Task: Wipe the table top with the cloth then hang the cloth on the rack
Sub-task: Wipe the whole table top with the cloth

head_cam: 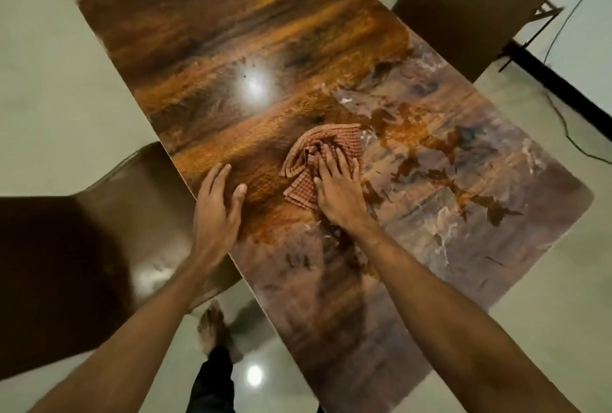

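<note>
At frame centre, my right hand (337,181) presses flat on the cloth (318,157), fingers spread, no pinch.

Cloth is a crumpled checked bundle on the table top (231,48), sticking out up and left of my right palm; part of it is hidden under that hand. My left hand (217,204) lies open, fingers spread, on the table's left edge, just beside the cloth but not touching it, holding nothing. The table's long axis runs from upper left to lower right of frame. The dull, smeary patch spreads right and lower right of the cloth, so I judge the next stroke goes that way, right hand leading. Two chairs (470,8) flank the table. No rack in view.
</note>
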A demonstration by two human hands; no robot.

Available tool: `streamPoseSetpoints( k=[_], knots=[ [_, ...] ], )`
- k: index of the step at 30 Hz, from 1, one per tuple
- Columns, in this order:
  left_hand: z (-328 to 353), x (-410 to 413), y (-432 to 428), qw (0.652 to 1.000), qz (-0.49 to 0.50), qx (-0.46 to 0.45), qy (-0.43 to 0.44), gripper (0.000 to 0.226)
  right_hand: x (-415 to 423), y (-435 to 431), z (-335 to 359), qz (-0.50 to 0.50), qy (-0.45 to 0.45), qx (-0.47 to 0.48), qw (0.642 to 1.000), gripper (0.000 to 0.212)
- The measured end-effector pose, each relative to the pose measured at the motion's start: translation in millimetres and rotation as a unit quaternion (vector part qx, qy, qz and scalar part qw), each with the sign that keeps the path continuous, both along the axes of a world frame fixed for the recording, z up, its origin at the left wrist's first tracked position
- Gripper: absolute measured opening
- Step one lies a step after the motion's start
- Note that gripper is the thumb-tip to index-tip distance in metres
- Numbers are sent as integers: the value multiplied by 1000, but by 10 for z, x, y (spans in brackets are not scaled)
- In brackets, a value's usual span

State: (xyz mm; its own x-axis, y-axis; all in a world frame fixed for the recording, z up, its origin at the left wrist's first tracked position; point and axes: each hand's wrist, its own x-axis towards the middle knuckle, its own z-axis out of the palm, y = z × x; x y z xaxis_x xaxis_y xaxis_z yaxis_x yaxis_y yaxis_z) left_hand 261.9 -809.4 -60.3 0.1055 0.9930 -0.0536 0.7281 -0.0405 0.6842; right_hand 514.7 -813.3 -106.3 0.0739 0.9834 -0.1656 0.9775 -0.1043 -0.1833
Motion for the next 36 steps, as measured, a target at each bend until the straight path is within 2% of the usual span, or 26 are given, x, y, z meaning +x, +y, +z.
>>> streamPoseSetpoints(
  k=[2,6,8,11,12,17,21,23,28,30,33,36],
  knots=[
    [28,165,-149,1000,7,-5,2,58,-220,-79,26,49,-5,1,999,65],
    [66,340,-384,999,34,-8,8,55,-621,-433,-43,277,5,-13,961,67],
    [75,275,-483,999,53,-6,7,55,-470,-298,-62,279,16,-19,960,61],
    [40,61,-625,994,105,-1,14,56,-415,84,-39,199,26,-32,979,63],
    [25,9,-671,993,119,-1,13,56,-475,173,-9,201,29,-34,979,64],
    [-132,-254,-1056,985,169,-12,14,57,-1060,-195,6,349,3,-21,937,64],
    [-192,-355,-1316,980,198,-27,-24,57,-919,-917,-22,412,-12,-39,910,62],
    [-199,-400,-1427,977,207,-35,-35,59,-782,-908,-23,416,-13,-36,908,60],
    [-151,-475,-1690,979,198,-33,-42,60,-1039,-763,57,296,-4,-56,954,62],
    [-114,-461,-1759,978,195,-40,-56,59,-1064,-1085,40,322,2,-53,945,62],
    [-46,-390,-1792,978,195,-40,-66,60,-704,-1440,36,359,3,-68,931,61],
    [-1,-279,-1844,977,196,-36,-76,59,-234,-1211,74,271,-30,-85,958,67]
  ],
)
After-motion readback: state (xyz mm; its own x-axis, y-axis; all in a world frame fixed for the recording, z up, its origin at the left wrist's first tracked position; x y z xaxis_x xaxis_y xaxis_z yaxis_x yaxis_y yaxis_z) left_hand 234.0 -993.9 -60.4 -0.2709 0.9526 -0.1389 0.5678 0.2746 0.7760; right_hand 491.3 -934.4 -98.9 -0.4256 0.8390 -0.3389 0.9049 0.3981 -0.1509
